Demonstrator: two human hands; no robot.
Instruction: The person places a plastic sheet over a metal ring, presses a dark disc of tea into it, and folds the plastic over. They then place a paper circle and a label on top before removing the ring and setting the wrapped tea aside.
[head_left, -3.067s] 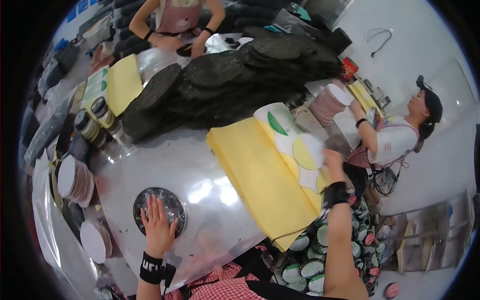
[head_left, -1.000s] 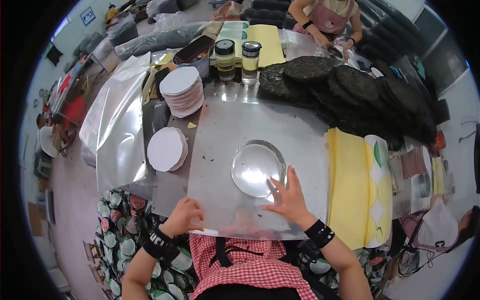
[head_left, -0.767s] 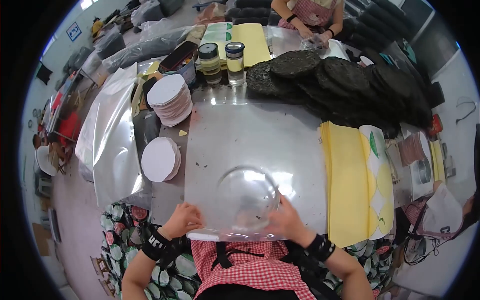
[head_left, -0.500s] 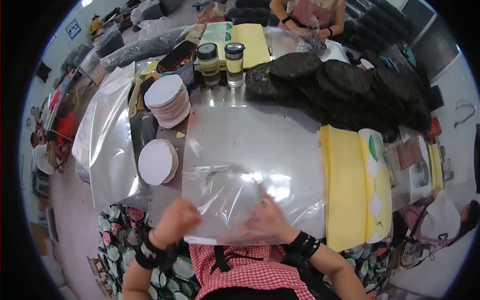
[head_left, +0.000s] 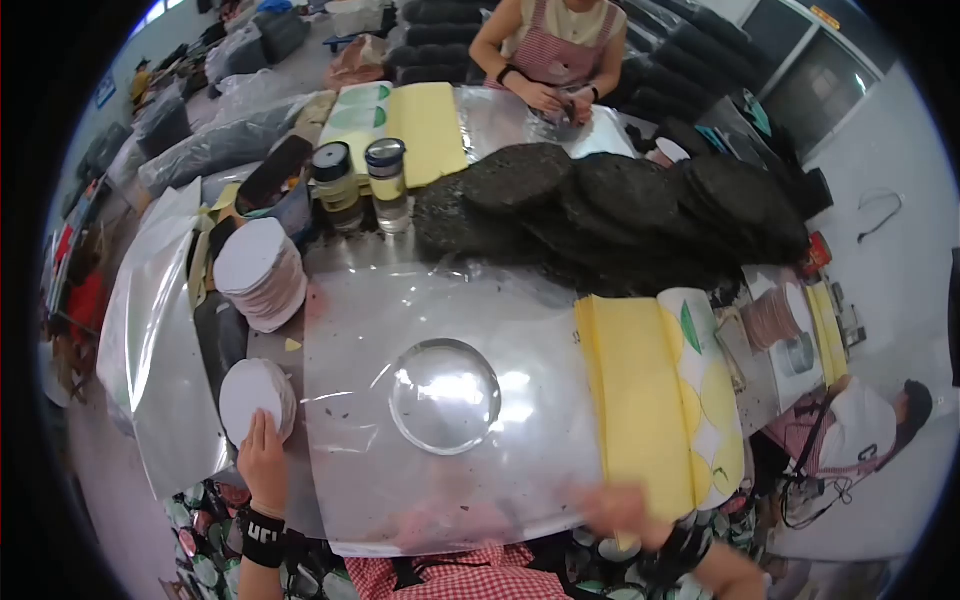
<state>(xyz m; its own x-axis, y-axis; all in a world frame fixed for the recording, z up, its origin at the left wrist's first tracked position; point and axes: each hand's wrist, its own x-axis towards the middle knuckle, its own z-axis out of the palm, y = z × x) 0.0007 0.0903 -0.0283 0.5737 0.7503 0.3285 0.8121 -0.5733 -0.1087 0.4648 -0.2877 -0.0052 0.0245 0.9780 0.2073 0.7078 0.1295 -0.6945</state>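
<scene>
My left hand (head_left: 262, 460) rests its outstretched fingers on the near stack of round white paper discs (head_left: 250, 395), left of the work surface. Blurred by motion, my right hand (head_left: 622, 508) is by the lower right corner of the clear plastic sheets (head_left: 360, 480), close to the near edge of the yellow paper sheets (head_left: 635, 400); its fingers are smeared. A clear circular outline (head_left: 445, 397) shows in the middle of the plastic, with bright reflections inside it. A taller stack of white discs (head_left: 260, 275) stands farther back.
Dark, rough round cakes (head_left: 620, 205) are heaped at the back. Two lidded jars (head_left: 387, 185) stand beside a bin of small items (head_left: 285, 205). Loose plastic film (head_left: 150, 340) drapes on the left. Across the table a person (head_left: 555, 60) handles plastic; another (head_left: 850, 430) is at right.
My left hand has moved from the plastic's near edge to the white discs. My right hand has moved right, off the plastic's middle. The circular outline now shows there. The view has shifted.
</scene>
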